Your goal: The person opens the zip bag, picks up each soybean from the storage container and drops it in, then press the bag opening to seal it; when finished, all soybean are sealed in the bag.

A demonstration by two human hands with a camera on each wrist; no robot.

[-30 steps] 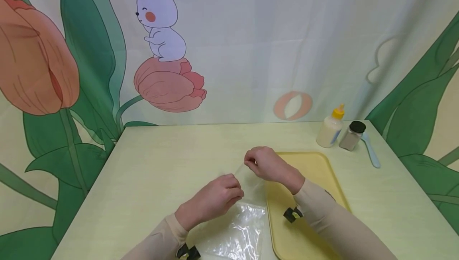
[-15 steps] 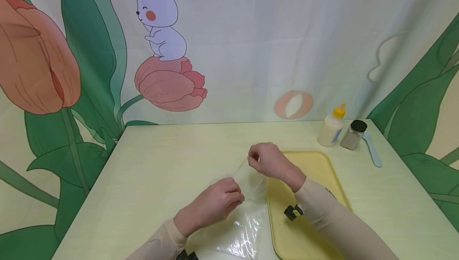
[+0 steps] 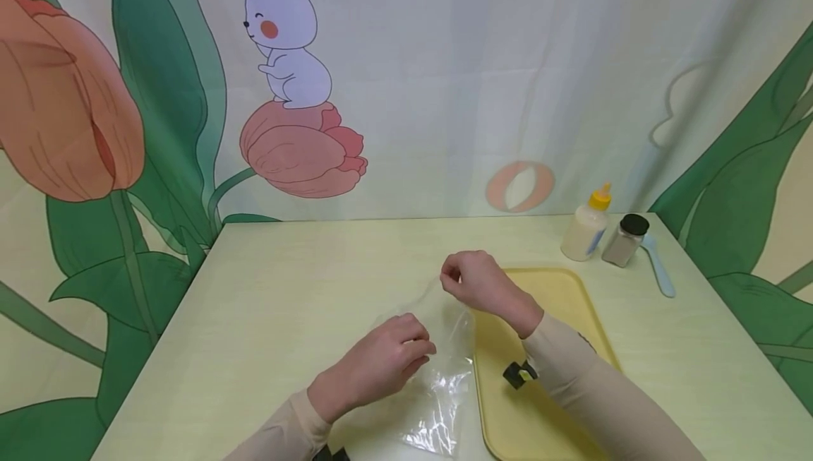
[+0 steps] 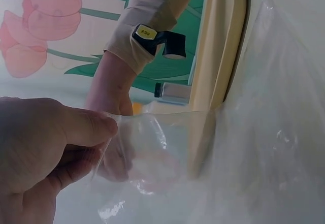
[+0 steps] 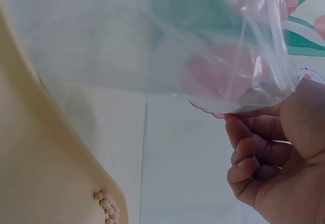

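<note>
As I look down through the head view, the person's left grip (image 3: 380, 356) pinches the edge of a clear plastic bag (image 3: 444, 404) between thumb and fingers. From the right wrist view I make out the right grip (image 3: 478, 281) pinching the bag's edge too, at a higher point farther from the person. The bag spans the gap between both grips, its wrinkled lower part shining over the table (image 3: 286, 320), just left of a yellow tray (image 3: 552, 291); whether bag and tray touch, I can't tell. I find pale beads (image 5: 105, 203) clustered in a corner of the tray. Over it crosses a beige sleeve (image 3: 591, 376). Beyond the tray I see a squeeze bottle (image 3: 583, 234) with an orange-yellow cap, a black-lidded jar (image 3: 622, 243) beside it and a pale blue utensil (image 3: 660, 274). Behind hangs a cloth (image 3: 432, 80) printed with a rabbit and tulips.
</note>
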